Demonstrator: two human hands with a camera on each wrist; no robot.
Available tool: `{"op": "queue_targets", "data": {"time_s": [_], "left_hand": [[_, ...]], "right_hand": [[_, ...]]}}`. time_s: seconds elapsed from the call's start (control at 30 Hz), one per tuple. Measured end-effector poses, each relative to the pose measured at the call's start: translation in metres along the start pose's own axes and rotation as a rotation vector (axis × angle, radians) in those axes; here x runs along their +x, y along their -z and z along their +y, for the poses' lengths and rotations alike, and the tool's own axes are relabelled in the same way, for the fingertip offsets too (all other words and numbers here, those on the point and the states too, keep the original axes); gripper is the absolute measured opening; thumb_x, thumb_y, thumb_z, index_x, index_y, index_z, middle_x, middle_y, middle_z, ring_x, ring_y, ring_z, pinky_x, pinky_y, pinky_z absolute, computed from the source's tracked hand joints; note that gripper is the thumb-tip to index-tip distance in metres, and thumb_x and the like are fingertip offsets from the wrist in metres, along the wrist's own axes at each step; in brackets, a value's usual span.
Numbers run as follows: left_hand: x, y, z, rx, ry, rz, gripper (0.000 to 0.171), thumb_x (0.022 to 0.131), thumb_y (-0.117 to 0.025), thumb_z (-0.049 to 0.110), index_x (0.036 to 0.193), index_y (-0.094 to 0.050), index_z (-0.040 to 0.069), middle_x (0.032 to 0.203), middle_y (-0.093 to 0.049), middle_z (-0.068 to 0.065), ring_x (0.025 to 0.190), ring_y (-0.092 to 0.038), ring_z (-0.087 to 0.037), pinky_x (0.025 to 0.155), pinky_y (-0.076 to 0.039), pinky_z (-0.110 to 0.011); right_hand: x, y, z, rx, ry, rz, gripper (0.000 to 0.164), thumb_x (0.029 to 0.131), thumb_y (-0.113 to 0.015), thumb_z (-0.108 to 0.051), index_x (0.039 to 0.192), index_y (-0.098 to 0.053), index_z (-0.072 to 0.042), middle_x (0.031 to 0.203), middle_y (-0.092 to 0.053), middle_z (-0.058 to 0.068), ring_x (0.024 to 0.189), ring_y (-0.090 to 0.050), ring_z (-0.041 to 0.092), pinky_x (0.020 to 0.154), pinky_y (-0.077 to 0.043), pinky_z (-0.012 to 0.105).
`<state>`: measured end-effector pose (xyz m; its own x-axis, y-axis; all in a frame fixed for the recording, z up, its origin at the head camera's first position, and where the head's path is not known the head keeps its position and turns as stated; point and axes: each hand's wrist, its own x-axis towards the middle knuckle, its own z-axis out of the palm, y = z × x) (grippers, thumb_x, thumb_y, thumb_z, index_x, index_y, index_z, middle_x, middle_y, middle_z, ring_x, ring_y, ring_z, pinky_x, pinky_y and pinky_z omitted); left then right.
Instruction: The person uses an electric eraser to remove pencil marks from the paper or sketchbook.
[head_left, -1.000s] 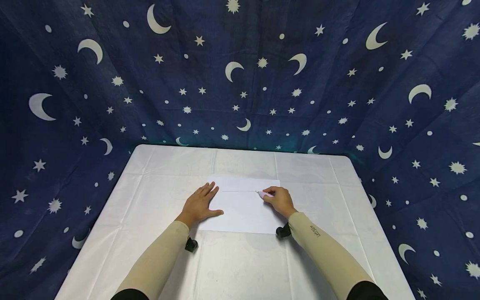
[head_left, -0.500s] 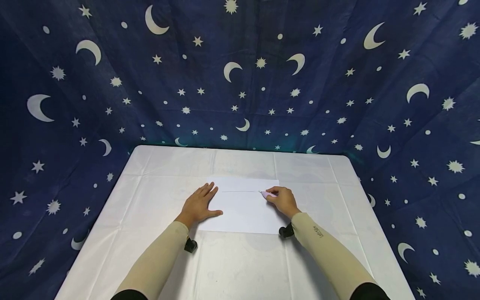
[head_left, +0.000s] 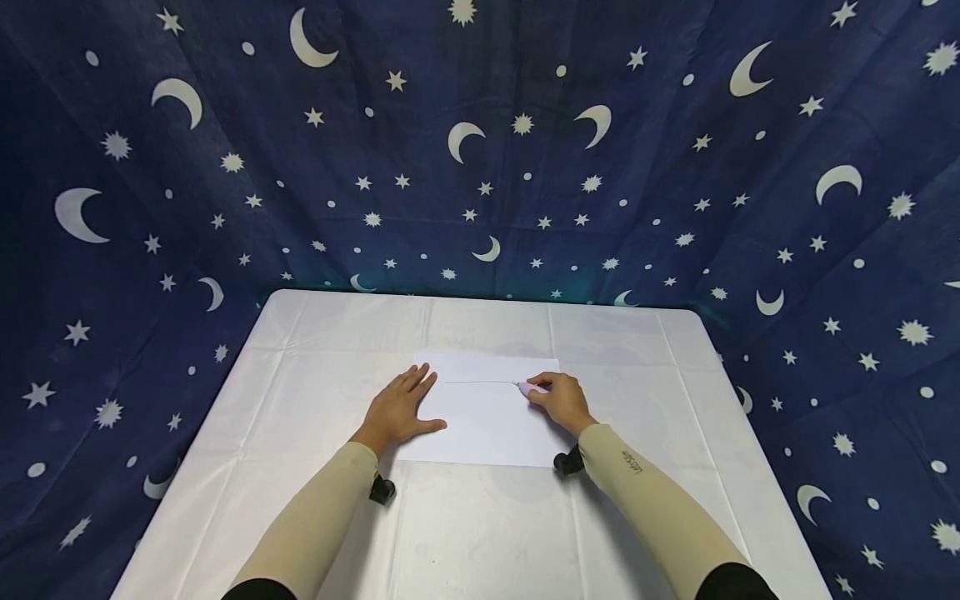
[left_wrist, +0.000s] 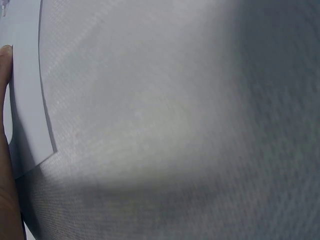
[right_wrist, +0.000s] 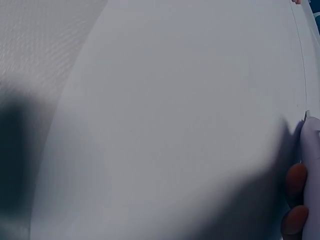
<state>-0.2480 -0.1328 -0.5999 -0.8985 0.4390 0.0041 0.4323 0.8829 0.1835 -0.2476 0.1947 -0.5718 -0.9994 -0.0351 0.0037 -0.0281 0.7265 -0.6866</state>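
A sheet of white paper (head_left: pixel 480 429) lies on the table, with a thin straight line (head_left: pixel 476 382) running across its upper part. My left hand (head_left: pixel 396 407) rests flat with spread fingers over the paper's left edge; its thumb lies on the sheet in the left wrist view. Near the right edge, my right hand (head_left: pixel 566 403) pinches a lilac utility knife (head_left: pixel 529 388). In the right wrist view, the knife's small blade-like tip meets the end of the line, and two fingertips (right_wrist: pixel 297 181) press its lilac body (right_wrist: pixel 312 170).
A white cloth with fold creases covers the table (head_left: pixel 480 533). Behind and on both sides hangs a dark blue curtain (head_left: pixel 420 150) printed with moons and stars. A small black wrist camera (head_left: pixel 382 490) sits under the left wrist, another (head_left: pixel 567 462) under the right.
My right hand and the knife slid slightly right along the line, then back left to nearly the earlier spot. The left hand and the paper stayed put.
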Motion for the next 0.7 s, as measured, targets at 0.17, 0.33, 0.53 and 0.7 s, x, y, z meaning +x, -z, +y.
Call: {"op": "queue_targets", "data": {"time_s": [0.17,0.33,0.53,0.7], "left_hand": [[0.0002,-0.0003,0.001,0.014,0.008,-0.009,0.102,0.065,-0.038,0.084,0.144,-0.023,0.022,0.149,-0.013,0.002,0.135,-0.011,-0.019,0.108,-0.013,-0.037],[0.0008,0.0007,0.0008,0.009,0.019,-0.027,0.101,0.065,-0.037,0.083,0.144,-0.02,0.022,0.149,-0.011,0.003,0.135,-0.007,-0.017,0.109,-0.01,-0.036],[0.0008,0.0012,0.0001,0.019,0.022,-0.039,0.102,0.064,-0.035,0.085,0.144,-0.019,0.023,0.149,-0.009,0.004,0.135,-0.006,-0.016,0.109,-0.009,-0.035],[0.0014,-0.0003,0.0002,0.012,0.023,-0.044,0.103,0.063,-0.035,0.085,0.144,-0.019,0.024,0.149,-0.007,0.005,0.135,-0.005,-0.016,0.108,-0.01,-0.035]], "right_hand": [[-0.0021,0.005,0.0023,-0.003,-0.013,0.008,0.02,0.076,-0.072,-0.023,0.094,-0.072,-0.015,0.088,-0.066,0.0,0.085,-0.058,0.019,0.076,-0.045,0.036],[-0.0014,0.0077,0.0007,-0.001,-0.02,0.015,0.02,0.075,-0.072,-0.02,0.094,-0.072,-0.014,0.088,-0.066,0.002,0.084,-0.058,0.02,0.075,-0.045,0.036],[-0.0005,0.0049,-0.0001,-0.003,-0.022,-0.004,0.02,0.075,-0.073,-0.021,0.094,-0.071,-0.015,0.089,-0.065,0.001,0.086,-0.057,0.019,0.078,-0.044,0.036],[0.0005,0.0005,-0.0027,0.014,-0.019,-0.004,0.019,0.075,-0.073,-0.021,0.093,-0.072,-0.015,0.088,-0.065,0.0,0.084,-0.057,0.019,0.077,-0.044,0.036]]}}
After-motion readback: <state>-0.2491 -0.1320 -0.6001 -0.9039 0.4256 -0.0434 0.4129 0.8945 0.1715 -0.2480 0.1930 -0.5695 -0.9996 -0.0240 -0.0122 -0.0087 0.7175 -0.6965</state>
